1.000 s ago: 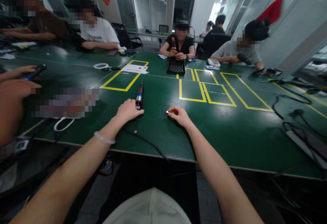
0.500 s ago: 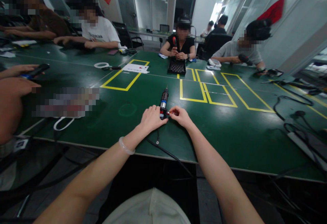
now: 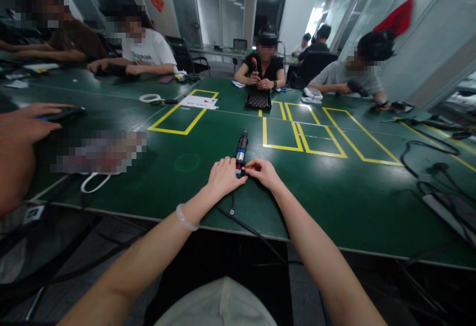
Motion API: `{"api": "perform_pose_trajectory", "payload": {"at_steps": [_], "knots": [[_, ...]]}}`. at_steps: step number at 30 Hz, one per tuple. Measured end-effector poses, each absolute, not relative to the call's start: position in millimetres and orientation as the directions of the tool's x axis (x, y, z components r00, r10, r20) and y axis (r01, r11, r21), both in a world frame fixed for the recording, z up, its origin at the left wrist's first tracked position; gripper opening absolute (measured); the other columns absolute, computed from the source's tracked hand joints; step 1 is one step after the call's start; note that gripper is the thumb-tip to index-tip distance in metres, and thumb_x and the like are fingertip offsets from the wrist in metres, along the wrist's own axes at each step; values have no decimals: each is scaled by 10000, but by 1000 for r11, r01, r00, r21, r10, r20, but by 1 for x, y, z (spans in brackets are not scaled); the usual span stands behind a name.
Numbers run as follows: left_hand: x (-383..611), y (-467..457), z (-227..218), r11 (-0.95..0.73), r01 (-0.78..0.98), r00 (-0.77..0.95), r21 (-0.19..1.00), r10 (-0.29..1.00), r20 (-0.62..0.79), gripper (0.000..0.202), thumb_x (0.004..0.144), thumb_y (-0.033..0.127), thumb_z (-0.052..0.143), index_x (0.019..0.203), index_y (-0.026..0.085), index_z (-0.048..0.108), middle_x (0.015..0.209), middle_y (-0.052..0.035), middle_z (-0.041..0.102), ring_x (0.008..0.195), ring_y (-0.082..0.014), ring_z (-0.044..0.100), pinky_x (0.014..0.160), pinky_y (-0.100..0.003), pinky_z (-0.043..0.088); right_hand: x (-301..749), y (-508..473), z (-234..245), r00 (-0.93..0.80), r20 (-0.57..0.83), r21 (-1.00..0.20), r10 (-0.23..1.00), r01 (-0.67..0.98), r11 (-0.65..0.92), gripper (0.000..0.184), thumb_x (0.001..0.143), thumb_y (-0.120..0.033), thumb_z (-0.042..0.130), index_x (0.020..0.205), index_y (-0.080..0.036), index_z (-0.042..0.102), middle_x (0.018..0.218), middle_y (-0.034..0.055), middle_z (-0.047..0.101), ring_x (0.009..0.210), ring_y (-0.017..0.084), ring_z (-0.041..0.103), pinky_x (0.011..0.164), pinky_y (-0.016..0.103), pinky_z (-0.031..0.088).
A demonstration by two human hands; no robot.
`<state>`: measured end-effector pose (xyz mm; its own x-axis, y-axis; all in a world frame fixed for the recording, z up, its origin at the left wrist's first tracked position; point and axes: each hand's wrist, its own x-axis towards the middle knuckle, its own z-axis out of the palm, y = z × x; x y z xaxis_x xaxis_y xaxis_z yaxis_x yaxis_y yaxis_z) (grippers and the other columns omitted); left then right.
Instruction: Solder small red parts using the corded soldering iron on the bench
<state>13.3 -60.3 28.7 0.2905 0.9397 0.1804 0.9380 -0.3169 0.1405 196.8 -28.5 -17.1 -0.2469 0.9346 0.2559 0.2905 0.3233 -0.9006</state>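
Note:
A slim power tool (image 3: 241, 151) lies on the green table in front of me, its thin tip pointing away from me. Its nose is black, the bare body behind it silver with a blue band, and the rear shows small red and dark parts. My left hand (image 3: 224, 175), a pale bracelet at its wrist, grips the rear of the tool from the left, hiding part of it. From the right, my right hand (image 3: 262, 171) pinches thumb and fingertips together at the same rear end; what lies in the pinch is too small to make out.
A black cord (image 3: 256, 232) runs over the table edge, near a short wire ending in a ring (image 3: 232, 212). Yellow tape outlines (image 3: 282, 147) mark the table. Across from me a person works over a black tray (image 3: 258, 100). A co-worker's hand (image 3: 33, 123) is at far left.
My view has shifted slightly. The right fingertips have moved in closer against the tool's rear, where more red shows. The left hand keeps its grip.

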Motion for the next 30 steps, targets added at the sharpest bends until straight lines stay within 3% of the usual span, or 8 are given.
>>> {"api": "perform_pose_trajectory", "payload": {"at_steps": [10,18,30], "knots": [[16,-60,23,-301,927,272,223,950,150,702,836,504,625,1400,115,474,1260,-232,577,1132,-377,556,888,-429,425,196,-32,-15,-244,262,-893,934,305,330,211,765,-381,710,829,-181,708,754,31,709,647,157,587,648,291,456],[19,-55,27,-257,941,221,221,960,174,566,878,556,566,1264,142,573,1201,-220,556,1121,-384,531,861,-454,435,197,-37,-4,-251,266,-865,931,363,345,240,833,-396,657,824,-178,756,774,39,739,683,175,623,670,294,458],[10,-55,28,-259,958,234,120,954,188,511,917,495,563,1302,159,546,1234,-159,549,1094,-310,549,831,-392,482,195,-36,-7,-327,252,-869,911,338,362,272,871,-383,633,903,-151,771,824,42,750,699,155,619,680,273,439]]}}
